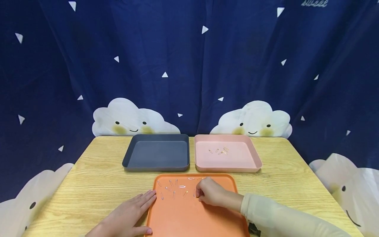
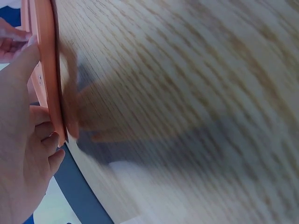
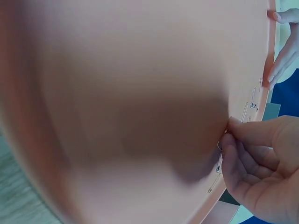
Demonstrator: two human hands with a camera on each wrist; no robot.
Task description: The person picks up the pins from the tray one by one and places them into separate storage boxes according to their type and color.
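An orange tray (image 1: 174, 217) lies at the front of the table, with several small safety pins (image 1: 173, 195) spread over its far part, silver ones and a few gold ones. My right hand (image 1: 211, 192) is low over the tray's right half. Its thumb and index finger pinch a safety pin (image 3: 226, 131), mostly hidden by the fingertips; more pins lie right beside them in the right wrist view. On the tray's left edge rests my left hand (image 1: 127, 214), fingers extended, fingertips and thumb at the rim (image 2: 51, 70).
Behind the orange tray stand a dark grey tray (image 1: 160, 154) on the left and a pink tray (image 1: 237, 161) on the right. Several gold safety pins (image 1: 220, 152) lie in the pink one. A navy curtain (image 1: 189, 65) with clouds hangs behind the wooden table (image 1: 97, 171).
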